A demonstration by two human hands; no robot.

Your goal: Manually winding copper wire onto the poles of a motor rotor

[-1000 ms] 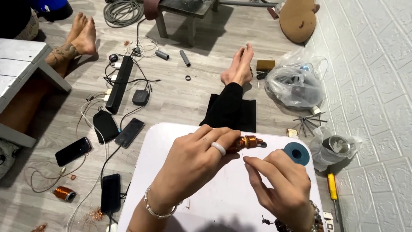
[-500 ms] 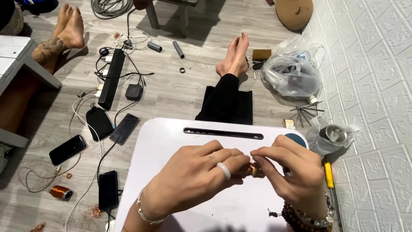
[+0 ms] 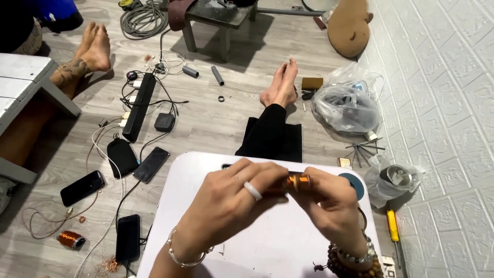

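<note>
**Both hands on the copper coil, over the white worktop**

Your left hand (image 3: 231,206) and right hand (image 3: 329,206) meet above the worktop (image 3: 267,252), and both are closed on the small copper coil (image 3: 298,181). The coil sits between the fingertips of the two hands, lifted clear of the surface, just in front of the teal disc (image 3: 355,184) that lies near the worktop's far right corner. Your left fingers curl in from the left and cover the coil's near end; a white ring (image 3: 252,191) shows on one of them and a thin bracelet (image 3: 180,255) circles that wrist. Your right hand pinches the coil from the right, with bead bracelets (image 3: 355,260) at the wrist. How the coil is held underneath you cannot tell, since the fingers hide it.

Beyond the worktop your legs stretch out on the grey floor (image 3: 216,123), feet (image 3: 280,85) bare. To the left of the worktop lie several phones (image 3: 82,188), a black power strip (image 3: 139,105) with cables, and a second copper spool (image 3: 70,239) close to a loose tuft of copper wire. On the right, by the wall, sit a clear plastic bag (image 3: 345,105), a smaller bag holding a metal part (image 3: 396,177), and a yellow-handled screwdriver (image 3: 393,229). Another person's bare feet (image 3: 90,49) rest on the floor at upper left, well apart from your hands.
</note>
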